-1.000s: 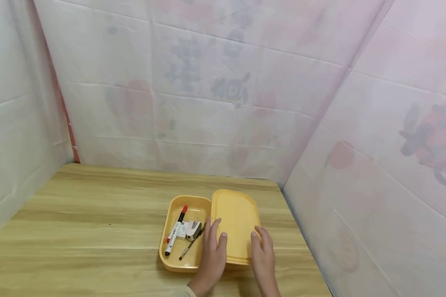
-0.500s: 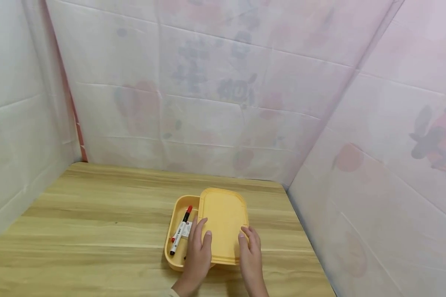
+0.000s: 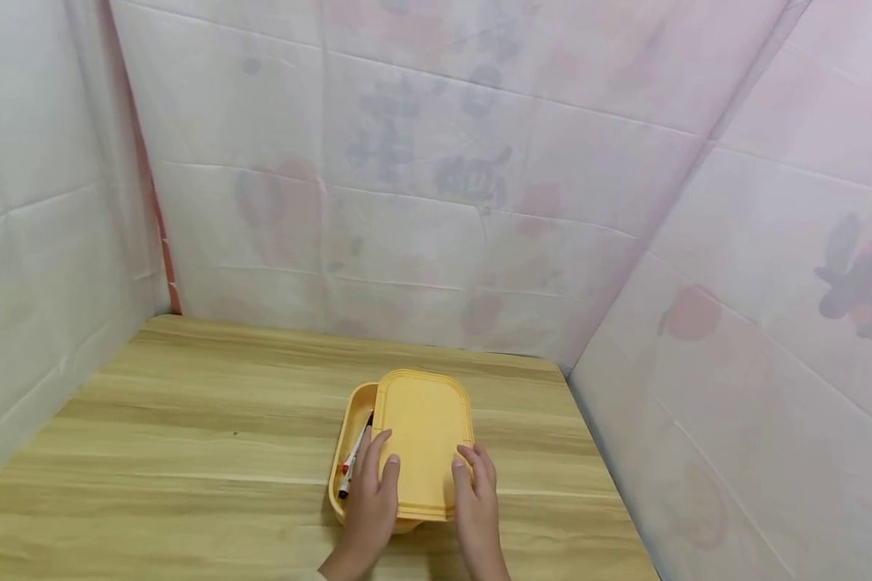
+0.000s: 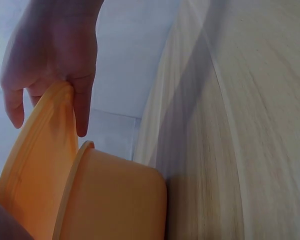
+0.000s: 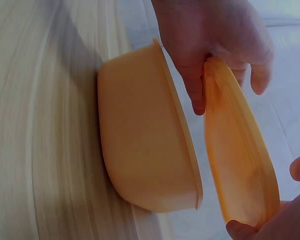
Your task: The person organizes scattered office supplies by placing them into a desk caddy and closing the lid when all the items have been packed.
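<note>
A yellow plastic lid (image 3: pixel 425 436) is held by its two long sides, the left hand (image 3: pixel 371 492) on one and the right hand (image 3: pixel 477 500) on the other. Thumbs lie on top while fingers reach under the edge, as the right wrist view shows. Below it stands the matching yellow box (image 5: pixel 140 135), upright on the table. The lid hangs tilted over the box with a gap between lid and rim, leaving only the box's left strip uncovered. Inside that strip lie a white marker with a black end (image 3: pixel 345 488) and part of a red-ended pen (image 3: pixel 346 466).
The wood-grain table (image 3: pixel 189 420) extends left of the box and behind it. White sheets with faint prints form a back wall (image 3: pixel 400 234), a left wall (image 3: pixel 36 242) and a right wall (image 3: pixel 756 363) around the table.
Both hands have carried the lid leftward over the box. The stapler-like white and grey item, the small white block and the thin pen are now hidden; the markers are partly covered.
</note>
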The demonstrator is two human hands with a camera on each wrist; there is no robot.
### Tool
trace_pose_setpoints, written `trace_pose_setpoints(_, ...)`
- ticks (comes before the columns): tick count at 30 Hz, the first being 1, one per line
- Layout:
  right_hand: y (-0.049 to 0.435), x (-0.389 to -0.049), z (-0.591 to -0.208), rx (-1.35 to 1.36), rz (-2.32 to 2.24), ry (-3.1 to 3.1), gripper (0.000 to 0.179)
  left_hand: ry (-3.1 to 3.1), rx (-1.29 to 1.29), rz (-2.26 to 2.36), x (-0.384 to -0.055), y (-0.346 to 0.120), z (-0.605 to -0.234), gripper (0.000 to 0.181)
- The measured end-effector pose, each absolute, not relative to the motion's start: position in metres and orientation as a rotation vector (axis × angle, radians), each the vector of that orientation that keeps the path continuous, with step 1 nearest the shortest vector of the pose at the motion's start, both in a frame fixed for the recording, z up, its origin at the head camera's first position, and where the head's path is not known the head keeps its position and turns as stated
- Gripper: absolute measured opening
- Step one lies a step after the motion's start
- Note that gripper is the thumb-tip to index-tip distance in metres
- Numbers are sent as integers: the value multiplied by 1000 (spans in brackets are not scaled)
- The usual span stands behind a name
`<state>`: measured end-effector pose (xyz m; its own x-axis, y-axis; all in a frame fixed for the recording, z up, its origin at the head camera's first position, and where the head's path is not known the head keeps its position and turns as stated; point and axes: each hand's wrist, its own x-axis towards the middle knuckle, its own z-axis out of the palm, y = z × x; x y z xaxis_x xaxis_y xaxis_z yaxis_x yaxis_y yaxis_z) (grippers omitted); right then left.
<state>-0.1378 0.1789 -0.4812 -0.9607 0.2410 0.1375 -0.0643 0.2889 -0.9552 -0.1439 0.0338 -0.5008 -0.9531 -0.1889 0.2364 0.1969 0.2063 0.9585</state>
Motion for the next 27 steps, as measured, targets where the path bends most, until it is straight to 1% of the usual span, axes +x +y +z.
trace_pose_setpoints(11, 158, -133, -484, -73, 1763, -2294, 43, -2207, 7, -1828, -138, 10, -505, 44)
trace_pose_setpoints(22, 140, -130, -487, -55, 1854, -2319, 47, -2167, 38, -1850, -136, -9, -506, 46)
trace_pose_setpoints(27, 139, -131, -489, -46, 1865, -2286, 45, -2174, 52, -1881, -138, -12, -507, 52)
